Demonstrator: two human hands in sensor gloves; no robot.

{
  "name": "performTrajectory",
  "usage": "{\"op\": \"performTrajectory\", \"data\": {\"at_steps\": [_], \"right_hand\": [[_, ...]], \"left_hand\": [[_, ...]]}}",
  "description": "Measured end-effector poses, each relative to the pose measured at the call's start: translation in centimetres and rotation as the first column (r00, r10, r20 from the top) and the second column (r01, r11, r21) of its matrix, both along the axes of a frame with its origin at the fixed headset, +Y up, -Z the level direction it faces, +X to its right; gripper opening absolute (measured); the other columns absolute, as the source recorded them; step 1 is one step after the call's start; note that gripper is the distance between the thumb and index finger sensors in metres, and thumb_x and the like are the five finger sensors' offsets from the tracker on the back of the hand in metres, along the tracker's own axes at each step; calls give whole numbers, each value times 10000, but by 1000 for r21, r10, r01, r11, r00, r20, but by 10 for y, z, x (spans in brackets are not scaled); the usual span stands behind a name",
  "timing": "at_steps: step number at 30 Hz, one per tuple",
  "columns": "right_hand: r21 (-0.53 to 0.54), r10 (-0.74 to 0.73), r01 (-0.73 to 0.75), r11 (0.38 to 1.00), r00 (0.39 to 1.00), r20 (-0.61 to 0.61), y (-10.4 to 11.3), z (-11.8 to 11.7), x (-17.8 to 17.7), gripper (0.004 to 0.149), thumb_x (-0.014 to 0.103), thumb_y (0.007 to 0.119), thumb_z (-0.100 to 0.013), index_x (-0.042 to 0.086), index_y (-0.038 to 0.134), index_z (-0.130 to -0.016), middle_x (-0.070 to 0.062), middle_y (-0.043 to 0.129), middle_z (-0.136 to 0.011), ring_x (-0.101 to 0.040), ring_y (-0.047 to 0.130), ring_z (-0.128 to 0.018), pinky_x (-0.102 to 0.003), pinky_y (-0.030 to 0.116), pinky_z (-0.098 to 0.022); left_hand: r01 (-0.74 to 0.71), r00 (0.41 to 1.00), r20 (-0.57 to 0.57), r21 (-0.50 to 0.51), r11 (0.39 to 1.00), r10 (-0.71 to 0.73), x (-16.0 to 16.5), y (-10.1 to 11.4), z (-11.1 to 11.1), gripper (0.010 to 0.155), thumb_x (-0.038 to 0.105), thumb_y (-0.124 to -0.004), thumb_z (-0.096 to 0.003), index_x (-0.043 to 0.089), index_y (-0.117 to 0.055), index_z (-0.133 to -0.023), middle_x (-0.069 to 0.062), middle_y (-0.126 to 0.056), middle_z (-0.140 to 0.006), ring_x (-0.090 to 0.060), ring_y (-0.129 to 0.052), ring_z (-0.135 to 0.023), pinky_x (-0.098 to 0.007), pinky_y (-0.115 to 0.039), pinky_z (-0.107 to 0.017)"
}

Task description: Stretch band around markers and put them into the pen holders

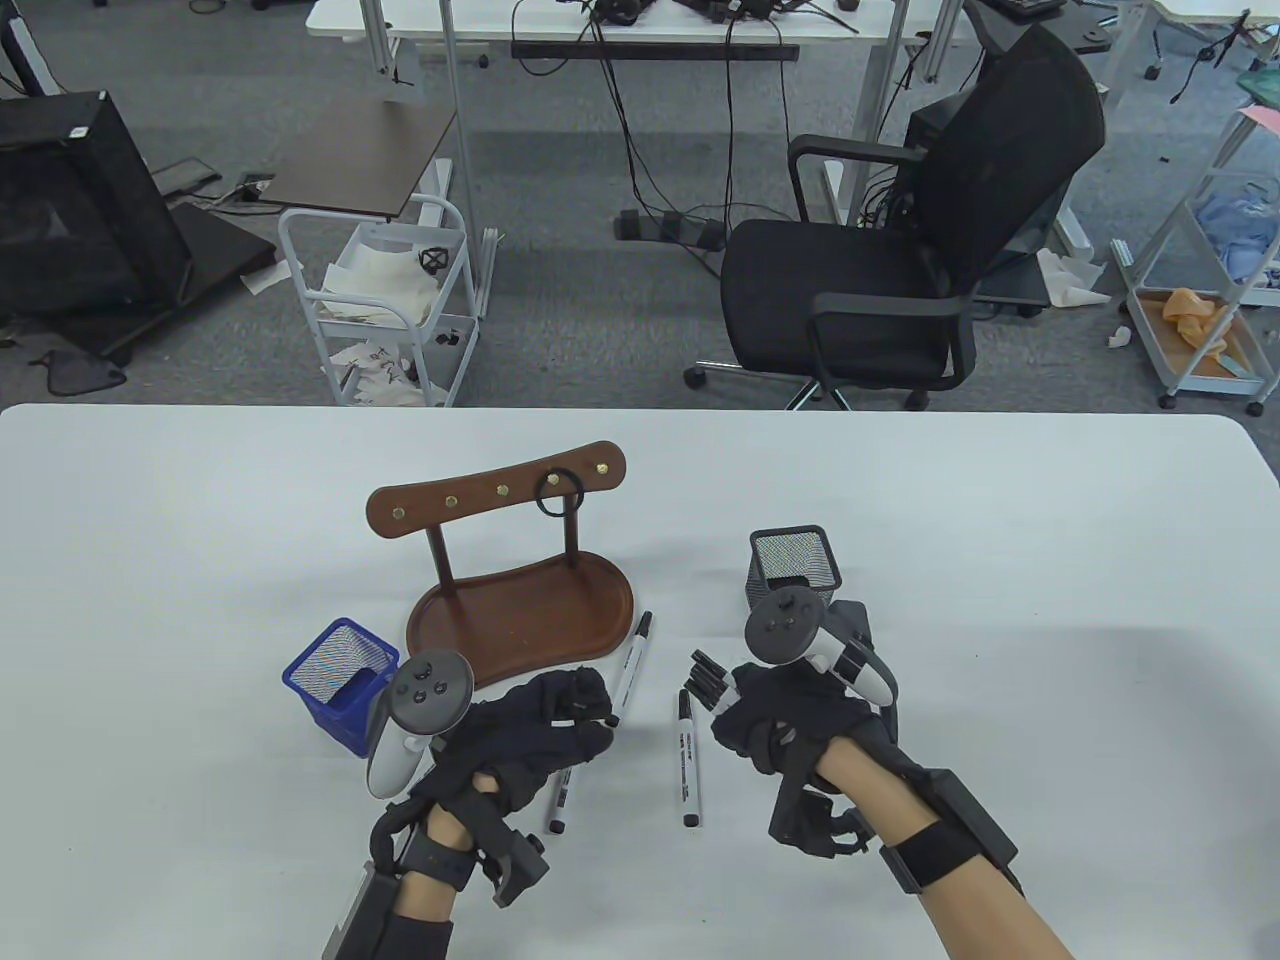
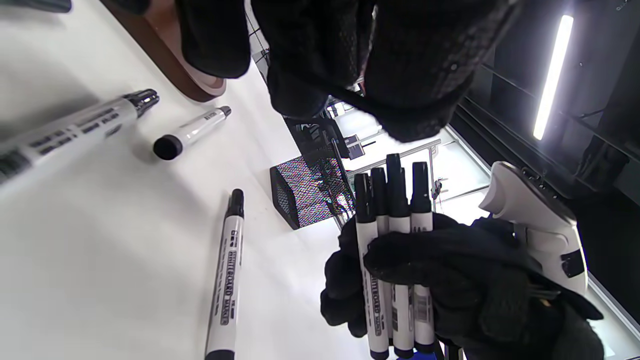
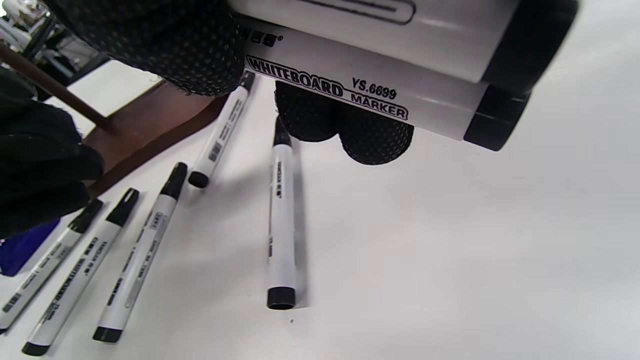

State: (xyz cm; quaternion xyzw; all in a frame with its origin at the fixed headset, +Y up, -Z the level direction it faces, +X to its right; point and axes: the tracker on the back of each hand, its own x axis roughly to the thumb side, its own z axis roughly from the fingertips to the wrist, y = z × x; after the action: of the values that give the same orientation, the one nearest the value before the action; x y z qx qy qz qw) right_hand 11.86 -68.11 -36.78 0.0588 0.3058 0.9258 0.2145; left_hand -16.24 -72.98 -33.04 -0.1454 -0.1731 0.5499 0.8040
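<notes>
- The right hand point(image 1: 775, 725), in a dotted black knit glove, has its grip curled tight round a bundle of markers point(image 2: 395, 260) — slim white barrels with black caps, side by side, caps poking out past the fingers point(image 3: 345, 125).
- The left hand point(image 1: 530, 735) hovers low over the desk point(image 1: 1000, 560) beside the wooden stand, fingers bent; a thin black band point(image 2: 350, 97) runs taut across its gloved fingertips in the left wrist view, so the grip pinches the band.
- Loose markers lie flat on the smooth white desk: one point(image 1: 688, 760) between the hands, another point(image 1: 632, 668) angled against the stand's edge, and one point(image 1: 557, 802) partly under the left hand.
- The black pen holder point(image 1: 795, 570) — square, fine wire mesh — stands just beyond the right hand.
- The blue pen holder point(image 1: 340, 680), also square mesh, stands at the left of the left hand.
- The wooden stand point(image 1: 520, 590) has a glossy kidney-shaped tray and a curved rail with brass pegs; a black ring point(image 1: 557, 492) hangs from one peg.
</notes>
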Motion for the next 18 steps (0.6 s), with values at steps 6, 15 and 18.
{"op": "performTrajectory", "data": {"at_steps": [6,15,18], "right_hand": [[38,-57,59,998,997,-52,4,-3,-19,459,367,878,-501,190,669,-870,-51,930,-794,-305,1019,-620,-510,847,-533],[22,-112,116,993,983,-146,-3,1,-35,463,350,912,-489,218,673,-862,-21,929,-780,-269,1018,-581,-495,850,-535],[-11,-141,141,990,971,-191,-5,5,-39,460,348,911,-490,220,677,-865,-27,929,-785,-276,1013,-587,-499,843,-541]], "left_hand": [[3,1000,-11,4,1000,-3,0,0,-1,684,370,-911,-520,91,-624,-1074,-149,-805,-1071,-523,-621,-1044,-768,-420,-733],[15,999,38,18,1000,-15,4,1,-1,737,381,-934,-498,74,-611,-1086,-167,-783,-1094,-539,-592,-1062,-773,-416,-733],[15,998,59,25,1000,-17,5,3,0,758,386,-943,-492,70,-605,-1091,-188,-773,-1100,-545,-585,-1067,-773,-419,-734]]}}
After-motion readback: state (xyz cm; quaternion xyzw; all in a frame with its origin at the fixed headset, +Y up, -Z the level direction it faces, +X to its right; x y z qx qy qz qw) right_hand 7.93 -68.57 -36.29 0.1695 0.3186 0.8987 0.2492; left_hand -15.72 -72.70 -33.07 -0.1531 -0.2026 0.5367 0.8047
